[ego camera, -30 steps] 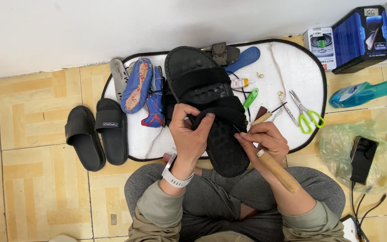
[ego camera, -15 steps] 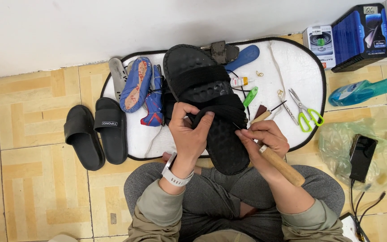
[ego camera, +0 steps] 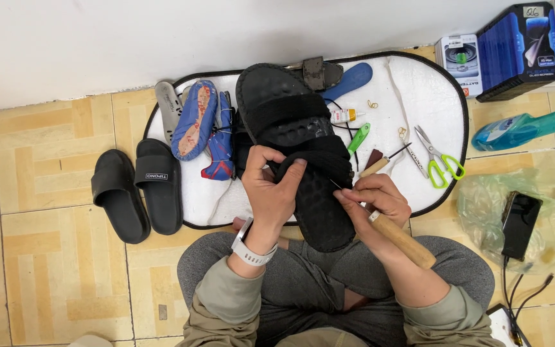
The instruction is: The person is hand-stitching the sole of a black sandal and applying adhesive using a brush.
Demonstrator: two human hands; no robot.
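A large black sandal (ego camera: 293,138) with two wide straps lies lengthwise over the white mat and my lap. My left hand (ego camera: 271,189) grips the nearer strap, thumb over its edge, and wears a white wristband. My right hand (ego camera: 374,202) holds a wooden-handled awl (ego camera: 398,236), its metal tip touching the sandal's right edge beside the strap. Black thread trails near the sandal's right side.
The white mat (ego camera: 431,96) with black trim carries a blue shoe (ego camera: 194,119), a glue tube, a green tool, a second awl and green-handled scissors (ego camera: 441,157). Two black slides (ego camera: 139,189) sit on the tiles at left. Boxes, a blue spray bottle and a plastic bag lie right.
The awl's handle has swung slightly down and right while its tip stays at the sandal's edge. My left hand keeps its grip on the strap.
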